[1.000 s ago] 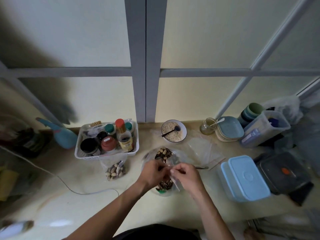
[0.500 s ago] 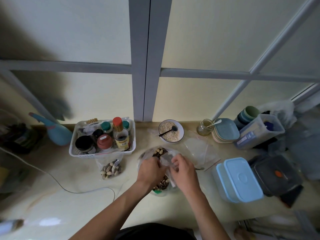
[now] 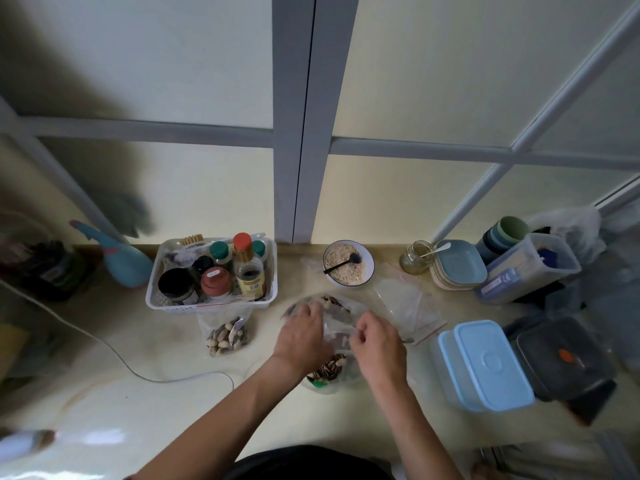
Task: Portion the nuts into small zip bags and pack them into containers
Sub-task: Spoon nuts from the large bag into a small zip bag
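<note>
A big clear bag of striped nuts lies open on the counter in front of me. Above it I hold a small clear zip bag between both hands. My left hand grips the bag's left side and my right hand pinches its right edge. A filled small zip bag of nuts lies to the left, below the white basket. Two light-blue lidded containers stand to the right. Spare empty zip bags lie behind my right hand.
A white basket of jars and bottles sits at the back left, a bowl of oats with a black spoon at the back middle. Blue plates, cups, a clear box and a dark container crowd the right. A white cable crosses the left counter.
My hands moved a little apart and farther from me over the nut bag, still holding the small zip bag. The camera tilted slightly.
</note>
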`<state>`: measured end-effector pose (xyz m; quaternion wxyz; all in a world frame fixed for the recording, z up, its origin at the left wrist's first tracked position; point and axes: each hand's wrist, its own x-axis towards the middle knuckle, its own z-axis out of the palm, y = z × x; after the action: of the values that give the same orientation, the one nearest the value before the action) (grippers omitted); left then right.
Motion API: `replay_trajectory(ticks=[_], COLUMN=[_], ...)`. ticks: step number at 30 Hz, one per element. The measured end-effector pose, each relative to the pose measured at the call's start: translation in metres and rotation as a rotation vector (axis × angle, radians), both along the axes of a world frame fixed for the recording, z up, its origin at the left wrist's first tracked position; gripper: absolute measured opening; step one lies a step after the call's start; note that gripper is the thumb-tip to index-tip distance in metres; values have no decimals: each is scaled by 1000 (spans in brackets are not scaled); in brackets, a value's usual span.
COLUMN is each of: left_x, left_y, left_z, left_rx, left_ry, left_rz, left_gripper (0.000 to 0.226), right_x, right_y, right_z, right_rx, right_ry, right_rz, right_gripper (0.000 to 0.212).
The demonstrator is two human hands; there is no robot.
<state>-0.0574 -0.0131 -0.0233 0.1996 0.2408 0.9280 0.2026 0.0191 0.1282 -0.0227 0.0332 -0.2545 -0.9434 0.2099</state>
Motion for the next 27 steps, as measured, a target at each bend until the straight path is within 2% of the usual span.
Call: replay_trajectory(ticks=[2, 4, 5, 7, 10, 12, 14, 18, 20, 23, 25, 27], left_x=[6, 12, 14, 15, 15, 16, 16, 14, 15, 16, 15, 14], left_y=[1, -1, -2, -5, -7, -8, -8, -6, -4, -1, -1, -1], left_z=[-12, -17, -20, -23, -19, -19, -21, -20, -19, -21, -22, -22], left_rx=[144, 183, 218, 308, 464, 539, 579, 516, 467, 440, 449, 468], left_ry=[-53, -17, 58, 199, 160, 107, 80, -35, -60, -62, -80, -92], left_rz=[-119, -241, -251, -209, -186, -175, -167, -246, -269, -221, -177, -166], left_gripper=[105, 139, 145, 141, 131, 126, 124, 134, 135, 130, 128, 127], right_x=[-5, -8, -7, -4, 1, 3, 5, 8, 8, 9, 7, 5], right_y=[1, 5, 7, 8, 12, 15, 19, 22, 23, 22, 17, 12], right_z=[3, 8, 11, 16, 19, 19, 18, 20, 19, 18, 22, 23], right_rx=[-234, -546, -655, -834, -992, -993, -884, -757, -589, -322, -333, -431], right_ry=[6, -24, -50, -95, -115, -137, -195, -317, -324, -66, 110, 174], right_rz=[-44, -139, -157, -155, -187, -191, -122, 103, 164, 166, 258, 305], right_gripper=[18, 12, 12, 20, 23, 24, 25, 19, 13, 34, 29, 22])
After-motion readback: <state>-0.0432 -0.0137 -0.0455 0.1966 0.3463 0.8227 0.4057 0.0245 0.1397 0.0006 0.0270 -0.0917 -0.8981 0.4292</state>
